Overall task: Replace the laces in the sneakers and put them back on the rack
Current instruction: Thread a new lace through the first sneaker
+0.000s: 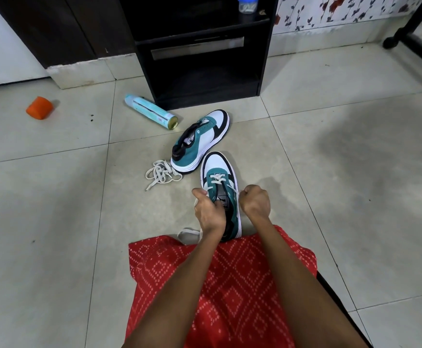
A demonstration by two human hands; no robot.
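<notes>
Lacing in progress on the near sneaker [219, 172], which stands upright on the tiled floor [54, 222] just past my lap, toe pointing away from me. Only the bottom of the white lace [217, 180] is threaded: one bar across the lowest eyelets and a first cross above it, and the eyelets nearer me look bare from here.

My left hand [206, 209] is curled round the left strand, thumb up, knuckles resting against the shoe's side. A slack tail of the same lace loops out on the floor by my left wrist. My right hand [255, 200] is balled into a fist on the other side, with the right strand running up into it, so I judge that I'm drawing both ends taut to even them.

The second sneaker [199, 139] lies tilted on its side just beyond the first, its heel close to the near one's toe, and I see no lace in it at all. A loose lace [162, 173] sits in a tangle on the floor touching its sole. I can't tell whether that's the old one pulled out or the fresh one waiting.

Behind it all stands the black rack [199, 59], its lower shelves showing no shoes. A spray can [152, 111] lies on its side near the rack's foot, and an orange object [39, 108] sits well off to the left.

My reckoning: early days. One shoe barely begun, the other not yet started, and neither on the rack
</notes>
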